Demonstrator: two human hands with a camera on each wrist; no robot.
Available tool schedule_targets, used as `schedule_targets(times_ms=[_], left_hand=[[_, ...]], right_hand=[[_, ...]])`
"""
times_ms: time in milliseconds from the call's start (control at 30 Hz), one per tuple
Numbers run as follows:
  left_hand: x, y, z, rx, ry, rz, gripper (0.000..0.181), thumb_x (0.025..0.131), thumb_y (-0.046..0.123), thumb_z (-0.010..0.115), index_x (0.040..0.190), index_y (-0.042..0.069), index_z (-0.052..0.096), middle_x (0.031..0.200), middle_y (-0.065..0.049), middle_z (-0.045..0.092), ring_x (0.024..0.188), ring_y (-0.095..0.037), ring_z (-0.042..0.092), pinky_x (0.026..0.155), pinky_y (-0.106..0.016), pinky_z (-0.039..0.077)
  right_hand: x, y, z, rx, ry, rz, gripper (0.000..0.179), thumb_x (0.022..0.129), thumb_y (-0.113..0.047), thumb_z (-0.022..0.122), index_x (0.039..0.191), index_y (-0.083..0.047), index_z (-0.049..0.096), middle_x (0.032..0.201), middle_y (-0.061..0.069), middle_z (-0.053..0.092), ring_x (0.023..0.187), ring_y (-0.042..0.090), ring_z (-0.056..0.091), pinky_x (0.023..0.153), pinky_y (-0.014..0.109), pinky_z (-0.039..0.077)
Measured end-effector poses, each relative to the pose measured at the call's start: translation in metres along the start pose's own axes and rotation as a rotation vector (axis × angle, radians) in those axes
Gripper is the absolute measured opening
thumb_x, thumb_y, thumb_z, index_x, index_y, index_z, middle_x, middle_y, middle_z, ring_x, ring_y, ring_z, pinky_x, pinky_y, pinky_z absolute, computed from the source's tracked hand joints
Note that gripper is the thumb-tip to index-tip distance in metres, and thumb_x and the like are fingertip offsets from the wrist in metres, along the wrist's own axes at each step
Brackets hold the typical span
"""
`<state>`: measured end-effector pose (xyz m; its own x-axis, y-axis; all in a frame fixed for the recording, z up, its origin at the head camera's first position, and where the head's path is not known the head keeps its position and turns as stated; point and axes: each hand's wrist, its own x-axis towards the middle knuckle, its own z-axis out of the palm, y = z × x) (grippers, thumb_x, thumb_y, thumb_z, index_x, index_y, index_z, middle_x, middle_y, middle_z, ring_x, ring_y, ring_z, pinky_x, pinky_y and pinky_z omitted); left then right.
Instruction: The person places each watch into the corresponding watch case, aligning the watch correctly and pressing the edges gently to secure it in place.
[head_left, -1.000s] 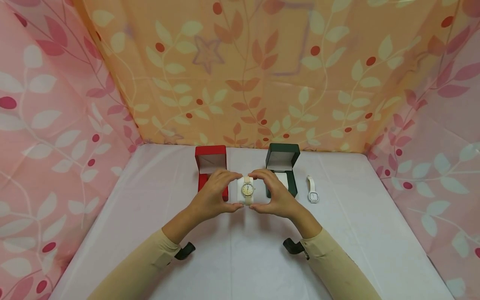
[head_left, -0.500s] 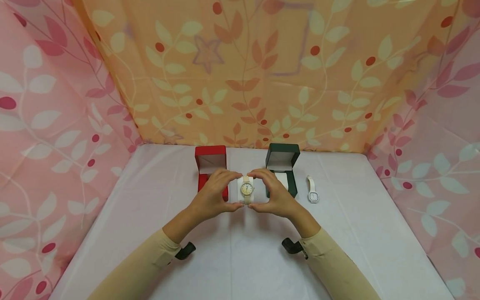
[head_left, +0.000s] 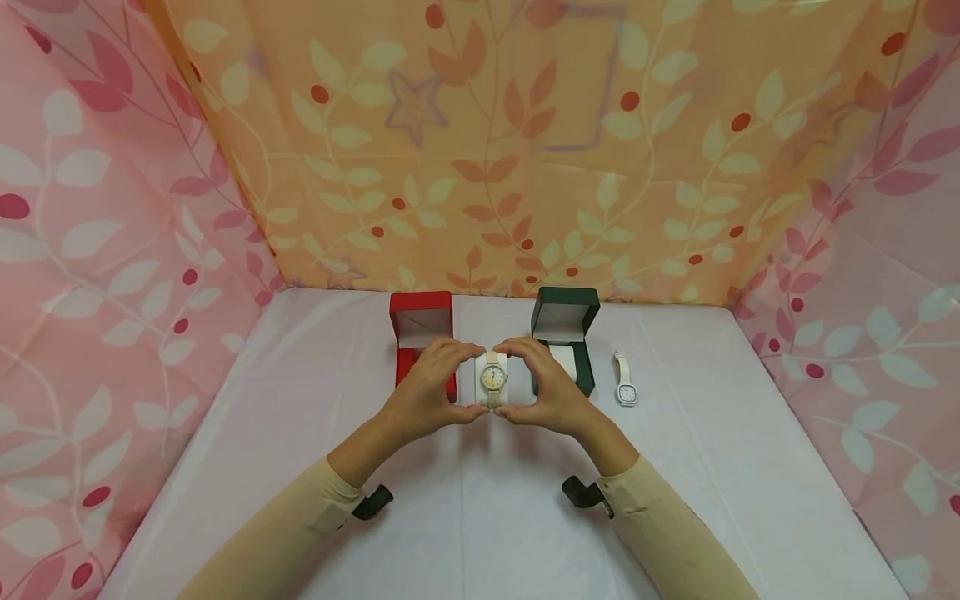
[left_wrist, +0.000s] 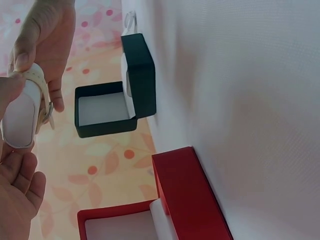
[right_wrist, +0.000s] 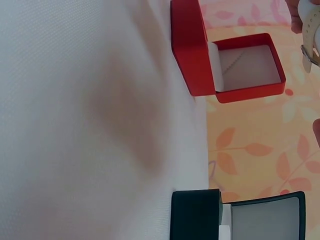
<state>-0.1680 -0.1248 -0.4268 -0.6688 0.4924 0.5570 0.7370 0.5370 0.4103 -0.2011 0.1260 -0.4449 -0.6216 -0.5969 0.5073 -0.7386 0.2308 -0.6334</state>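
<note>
A wristwatch with a round cream dial and a pale strap is wrapped round a white cushion. My left hand holds the cushion from the left, thumb at the near end and fingers at the far end. From the other side my right hand grips the same two ends. In the left wrist view, the strap's metal buckle shows at the back of the cushion. Watch and cushion are held up, dial towards the head camera. Only fingertips and part of the strap show in the right wrist view.
Behind my left hand stands a red box with its lid raised. A dark green box, lid also raised, holds a white cushion. To its right a white watch with a squarish case lies on the white cloth.
My right hand and the watch have shifted very slightly left. Both hands keep the same grip on the cushion; the boxes and the other watch have not moved.
</note>
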Motion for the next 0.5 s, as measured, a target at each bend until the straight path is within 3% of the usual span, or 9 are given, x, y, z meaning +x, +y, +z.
schedule_targets(times_ms=[500], left_hand=[[0.0, -0.0021, -0.003, 0.014, -0.022, -0.044, 0.079, 0.073, 0.033, 0.094, 0.139, 0.009, 0.059, 0.136, -0.002, 0.064, 0.125, -0.017, 0.05, 0.105, -0.045, 0.049]], right_hand=[[0.001, 0.001, -0.0058, -0.075, -0.012, -0.014, 0.087, 0.072, -0.027, 0.095, 0.147, -0.014, 0.051, 0.143, 0.002, 0.055, 0.134, 0.022, 0.047, 0.113, 0.05, 0.038]])
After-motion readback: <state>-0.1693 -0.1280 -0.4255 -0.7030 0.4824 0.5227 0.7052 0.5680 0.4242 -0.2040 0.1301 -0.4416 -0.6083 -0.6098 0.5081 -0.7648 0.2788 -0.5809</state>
